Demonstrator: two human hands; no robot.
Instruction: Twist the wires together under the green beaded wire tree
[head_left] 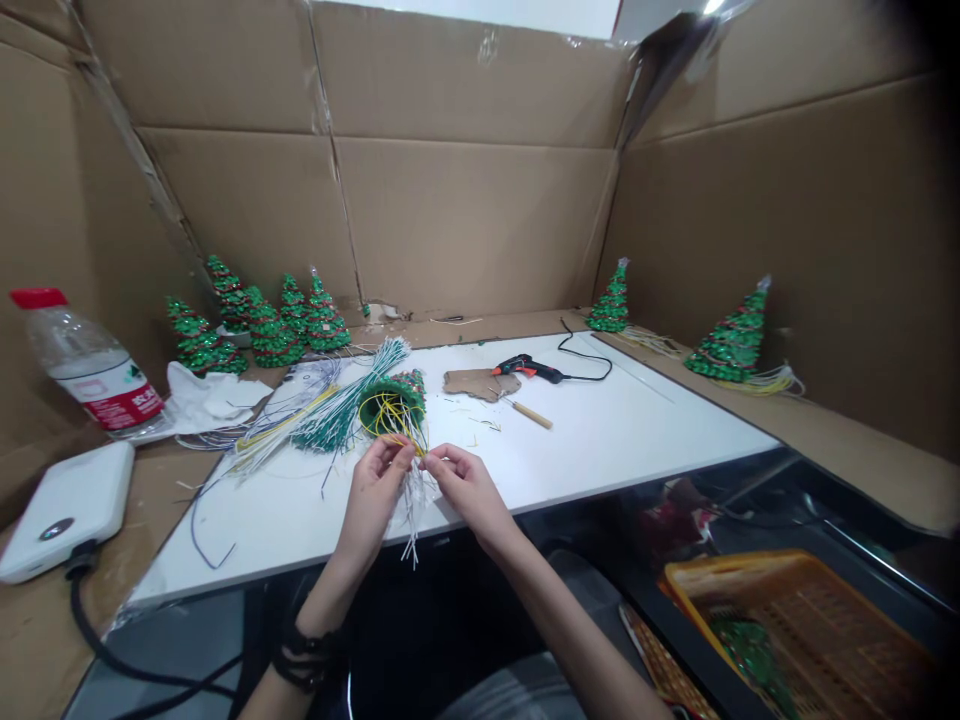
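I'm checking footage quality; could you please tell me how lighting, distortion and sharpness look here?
Head view: even light on the white board; wide-angle bending curves the cardboard walls, corners darken at right; both hands and the wires are fairly sharp; the orange basket lies in shade.

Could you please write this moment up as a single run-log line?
left hand: pinching yellow wires | right hand: pinching white wires | tree on its side | glue gun idle

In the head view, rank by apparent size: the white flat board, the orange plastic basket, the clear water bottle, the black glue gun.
1. White flat board.
2. Orange plastic basket, cut off by the frame and nearer the camera, so unsure.
3. Clear water bottle with red cap.
4. Black glue gun.
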